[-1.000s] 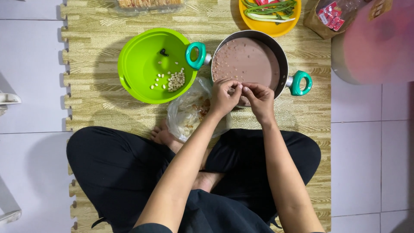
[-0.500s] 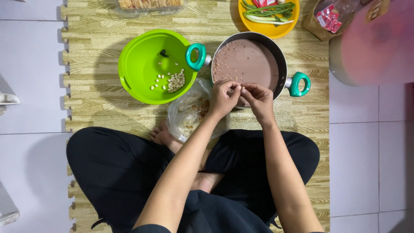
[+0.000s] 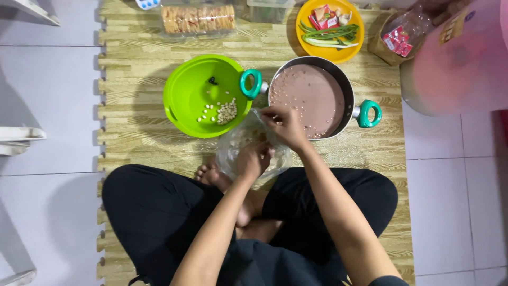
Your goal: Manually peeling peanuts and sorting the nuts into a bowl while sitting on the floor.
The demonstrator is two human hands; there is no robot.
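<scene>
I sit cross-legged on a wood-patterned foam mat. My left hand (image 3: 254, 159) reaches down into a crumpled clear plastic bag (image 3: 235, 145) of nuts lying in front of my feet; its fingers are curled and what they hold is hidden. My right hand (image 3: 286, 126) is just above it, at the near rim of a metal pot (image 3: 346, 87), and pinches the bag's upper edge. The pot has teal handles and holds a pinkish-brown liquid with small bits floating in it. To its left, a lime-green bowl (image 3: 188, 98) holds a small heap of pale peeled nuts (image 3: 226, 112).
An orange bowl (image 3: 355, 21) of green vegetables and small packets sits behind the pot. A clear pack of crackers (image 3: 198, 18) lies at the mat's far edge. A large pink container (image 3: 460, 63) and a bag of red packets (image 3: 399, 34) stand at the right. White tiled floor surrounds the mat.
Both hands were together at the pot's near rim. My left hand has since dropped down into the plastic bag, and my right hand has shifted slightly left to the bag's edge.
</scene>
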